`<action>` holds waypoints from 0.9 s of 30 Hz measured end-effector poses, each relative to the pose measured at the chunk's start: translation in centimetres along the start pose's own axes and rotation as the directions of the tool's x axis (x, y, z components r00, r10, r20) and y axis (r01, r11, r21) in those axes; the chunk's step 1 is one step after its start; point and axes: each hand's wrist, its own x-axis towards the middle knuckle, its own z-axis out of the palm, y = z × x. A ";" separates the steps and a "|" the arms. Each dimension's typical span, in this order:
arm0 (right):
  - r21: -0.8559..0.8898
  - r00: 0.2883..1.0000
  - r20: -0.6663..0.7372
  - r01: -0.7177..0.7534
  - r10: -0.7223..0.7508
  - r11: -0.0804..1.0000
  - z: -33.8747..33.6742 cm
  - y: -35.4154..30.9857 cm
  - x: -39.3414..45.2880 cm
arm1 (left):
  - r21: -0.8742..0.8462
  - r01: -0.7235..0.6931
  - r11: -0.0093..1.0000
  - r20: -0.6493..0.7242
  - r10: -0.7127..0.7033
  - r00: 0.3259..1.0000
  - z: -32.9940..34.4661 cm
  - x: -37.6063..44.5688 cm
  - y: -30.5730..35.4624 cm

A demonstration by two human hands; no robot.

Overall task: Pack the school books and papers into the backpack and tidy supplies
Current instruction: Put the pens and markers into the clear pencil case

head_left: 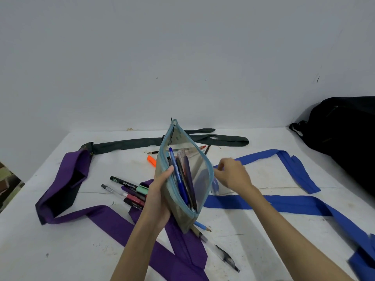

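Nearest the viewer, at six o'clock on the white table (263, 230), a purple tie (113, 222) runs diagonally under the forearms, and a dark pen (226, 256) lies at five o'clock beside two pencils (199, 230) poking out from under the pouch.

At the centre, the left hand (160, 197) is clamped on the pencil pouch (178, 179), thumb on the blue zipper edge and fingers wrapped round its left wall, holding it upright with the mouth gaping. Several blue and dark pens stand loose inside. The right hand (231, 175) hovers at the pouch's right rim, fingers partly curled; whether it pinches the rim or a small bluish thing just below it, I cannot tell, as that part is blurred.

The pouch looks light, soft and floppy, with clear plastic walls likely slick; it probably sags if held by one edge, so gripping the zipper tape on both sides should keep the mouth open and the pens from tipping out.

At nine o'clock a cluster of markers (129, 191) waits on the table, with an orange highlighter (151, 160) further at eleven. A blue tie (284, 199) sprawls at three o'clock, a dark green tie (142, 141) at twelve, and the black backpack (345, 142) sits far off at two o'clock.
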 end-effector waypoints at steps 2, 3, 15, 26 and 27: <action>-0.112 0.997 0.078 0.006 0.003 0.994 1.2 0.0 0.0 | -0.003 -0.007 1.000 -0.001 0.007 1.000 -0.2 0.0 0.2; -0.131 0.996 0.094 0.010 0.002 0.991 1.6 0.1 0.1 | -0.006 -0.012 1.000 -0.001 0.012 1.000 -0.4 0.1 0.4; 0.714 0.960 -0.155 0.272 -0.233 0.645 -7.3 -4.4 -4.6 | -0.010 -0.020 1.000 -0.015 0.019 1.000 -1.2 0.4 0.7; 0.171 0.888 -0.075 0.459 -0.453 0.872 -4.7 -7.3 -6.0 | -0.036 0.013 0.999 -0.026 -0.014 1.000 -0.5 -0.1 1.2; 0.217 0.884 -0.145 0.466 -0.444 0.858 -4.8 -7.1 -6.2 | -0.035 0.018 0.999 -0.040 -0.019 0.999 -0.6 -0.2 1.4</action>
